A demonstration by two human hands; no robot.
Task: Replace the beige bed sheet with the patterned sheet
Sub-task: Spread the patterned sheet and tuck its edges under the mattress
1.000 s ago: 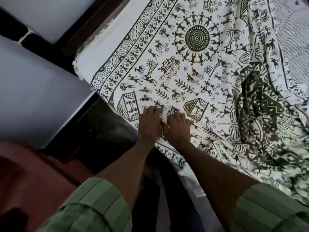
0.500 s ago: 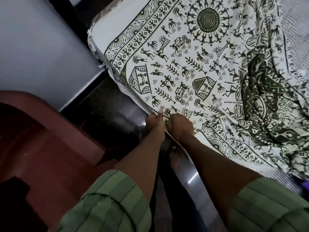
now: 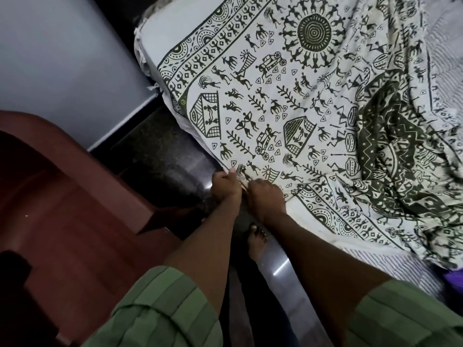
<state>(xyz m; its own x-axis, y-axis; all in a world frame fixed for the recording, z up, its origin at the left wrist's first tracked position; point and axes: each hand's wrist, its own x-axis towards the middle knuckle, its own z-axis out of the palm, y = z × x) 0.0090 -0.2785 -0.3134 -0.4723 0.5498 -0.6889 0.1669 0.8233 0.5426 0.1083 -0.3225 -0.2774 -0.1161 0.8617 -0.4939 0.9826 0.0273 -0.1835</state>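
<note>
The patterned sheet [image 3: 288,101], cream with dark green folk figures, lies over the bed, flat on the left and bunched in folds at the right. My left hand [image 3: 224,185] and my right hand [image 3: 266,197] sit side by side at the bed's near edge, both closed on the sheet's hem. A pale plain cloth [image 3: 155,36] shows at the far left corner under the patterned one. No beige sheet can be told apart from it.
A reddish-brown wooden piece of furniture [image 3: 62,209] stands close on the left. Dark glossy floor [image 3: 160,156] runs between it and the bed, with my bare foot [image 3: 256,240] on it. A grey wall [image 3: 62,66] is behind. Striped mattress fabric [image 3: 390,264] shows at lower right.
My hands have slid from flat on top of the sheet down to its near edge and closed on the hem. The view has shifted right and back.
</note>
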